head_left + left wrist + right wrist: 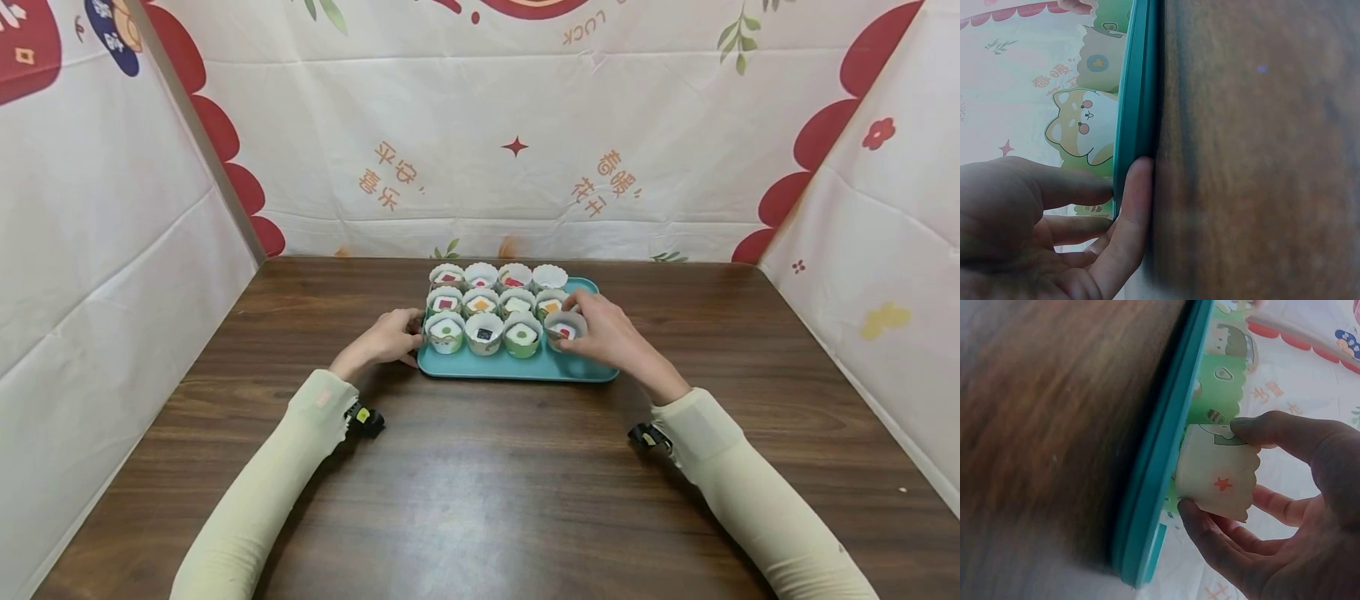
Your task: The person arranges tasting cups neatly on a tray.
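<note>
A teal tray [517,367] bears rows of paper baking cups with scalloped rims, among them a green-based cup [522,337] in the front row. My left hand [390,335] pinches the tray's left edge; in the left wrist view its fingers lie on both sides of the rim. At the front right corner my right hand [603,329] grips a pale paper baking cup [1219,472] with something white and red inside. Thumb and fingers hold this cup by its sides in the right wrist view. Whether its base touches the tray is hard to tell.
The tray sits on a dark brown wooden table [465,483], near its far edge. Behind it hangs a white printed cloth [480,108], and similar cloth closes off both sides. A tiny pale speck [902,490] lies on the table at far right.
</note>
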Available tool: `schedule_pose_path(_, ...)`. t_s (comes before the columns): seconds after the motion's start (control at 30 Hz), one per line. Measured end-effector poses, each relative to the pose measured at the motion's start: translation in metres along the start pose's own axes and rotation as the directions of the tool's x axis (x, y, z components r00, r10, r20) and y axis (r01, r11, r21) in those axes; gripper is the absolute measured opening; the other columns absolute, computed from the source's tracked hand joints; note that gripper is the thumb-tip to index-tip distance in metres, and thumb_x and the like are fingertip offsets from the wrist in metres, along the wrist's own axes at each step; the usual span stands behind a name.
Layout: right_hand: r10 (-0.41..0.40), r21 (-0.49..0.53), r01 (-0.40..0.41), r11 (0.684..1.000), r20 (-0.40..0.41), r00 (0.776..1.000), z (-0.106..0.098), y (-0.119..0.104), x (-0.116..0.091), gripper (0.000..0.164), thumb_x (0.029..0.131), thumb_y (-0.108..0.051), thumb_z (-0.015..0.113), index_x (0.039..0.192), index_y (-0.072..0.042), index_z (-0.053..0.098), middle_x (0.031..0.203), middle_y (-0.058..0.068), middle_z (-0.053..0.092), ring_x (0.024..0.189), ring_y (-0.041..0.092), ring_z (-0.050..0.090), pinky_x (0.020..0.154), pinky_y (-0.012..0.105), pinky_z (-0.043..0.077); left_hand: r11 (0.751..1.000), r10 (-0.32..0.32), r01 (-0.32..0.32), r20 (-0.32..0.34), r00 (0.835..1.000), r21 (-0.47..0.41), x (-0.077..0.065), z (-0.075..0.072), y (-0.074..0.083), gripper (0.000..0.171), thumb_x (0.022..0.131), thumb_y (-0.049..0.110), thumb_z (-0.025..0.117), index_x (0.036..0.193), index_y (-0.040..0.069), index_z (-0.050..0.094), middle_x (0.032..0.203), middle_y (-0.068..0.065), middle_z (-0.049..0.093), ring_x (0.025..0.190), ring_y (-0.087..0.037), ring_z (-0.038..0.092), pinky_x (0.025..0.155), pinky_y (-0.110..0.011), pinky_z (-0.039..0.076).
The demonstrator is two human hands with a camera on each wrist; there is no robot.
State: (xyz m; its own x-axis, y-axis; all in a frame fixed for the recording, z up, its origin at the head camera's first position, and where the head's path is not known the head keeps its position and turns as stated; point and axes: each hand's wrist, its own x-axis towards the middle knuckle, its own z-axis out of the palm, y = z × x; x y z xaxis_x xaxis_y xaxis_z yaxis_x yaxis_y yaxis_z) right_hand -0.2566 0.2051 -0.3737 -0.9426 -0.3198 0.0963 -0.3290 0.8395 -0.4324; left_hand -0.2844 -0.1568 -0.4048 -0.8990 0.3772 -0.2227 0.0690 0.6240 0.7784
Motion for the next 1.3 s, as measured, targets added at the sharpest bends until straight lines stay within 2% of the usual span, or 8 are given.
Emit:
schedule_pose_path(0.37, 0.05, 0.051, -0.05, 0.997, 0.007, 0.999, 0.007, -0.001, 0.002, 0.07, 0.086, -0.025, 0.081, 0.142, 0.0, 0.046, 0.127, 0.027, 0.062, 0.113, 0.04, 0.061, 0.09, 0.054, 0.052, 1.0, -0.001, 0.001, 0.002, 1.0, -0.002, -0.001, 0.0, 0.0, 0.06, 0.105, 0.007, 0.052, 0.159, -0.006, 0.03, 0.136, -0.029, 0.056, 0.107, -0.035, 0.068, 0.073, -0.034, 0.066)
schedule_pose_path(0.6, 0.056, 0.056, -0.057, 0.997, 0.018, 0.998, 0.011, 0.001, 0.004, 0.071, 0.086, -0.026, 0.083, 0.141, -0.001, 0.045, 0.124, 0.026, 0.063, 0.108, 0.039, 0.061, 0.087, 0.052, 0.052, 1.0, -0.006, 0.006, -0.006, 1.0, -0.01, -0.001, -0.001, 0.001, 0.06, 0.104, 0.006, 0.053, 0.158, -0.005, 0.031, 0.135, -0.029, 0.056, 0.107, -0.037, 0.068, 0.072, -0.034, 0.067)
schedule_pose_path(0.87, 0.061, 0.05, -0.062, 0.997, 0.031, 0.998, 0.011, 0.001, 0.003, 0.072, 0.088, -0.027, 0.081, 0.143, 0.0, 0.044, 0.13, 0.028, 0.062, 0.113, 0.042, 0.062, 0.09, 0.055, 0.052, 1.0, -0.009, 0.009, -0.005, 1.0, -0.011, -0.001, 0.0, 0.001, 0.059, 0.105, 0.007, 0.052, 0.159, -0.005, 0.03, 0.136, -0.03, 0.055, 0.107, -0.036, 0.068, 0.072, -0.034, 0.066)
schedule_pose_path(1.03, 0.076, 0.033, -0.078, 0.996, 0.064, 0.995, 0.008, -0.001, 0.003, 0.077, 0.088, -0.03, 0.081, 0.147, -0.001, 0.04, 0.133, 0.028, 0.06, 0.117, 0.042, 0.06, 0.093, 0.057, 0.052, 1.0, -0.008, 0.008, -0.008, 1.0, -0.012, -0.003, -0.001, 0.0, 0.059, 0.105, 0.006, 0.052, 0.158, -0.005, 0.031, 0.134, -0.028, 0.055, 0.108, -0.036, 0.066, 0.073, -0.034, 0.066)
schedule_pose_path(1.3, 0.097, 0.036, -0.103, 0.994, 0.137, 0.986, -0.002, -0.002, -0.002, 0.096, 0.087, -0.041, 0.082, 0.157, -0.003, 0.029, 0.138, 0.026, 0.056, 0.124, 0.04, 0.057, 0.095, 0.057, 0.053, 1.0, 0.003, -0.003, -0.008, 1.0, -0.007, -0.002, 0.001, 0.0, 0.059, 0.104, 0.005, 0.052, 0.158, -0.006, 0.031, 0.13, -0.028, 0.056, 0.104, -0.033, 0.066, 0.072, -0.033, 0.066)
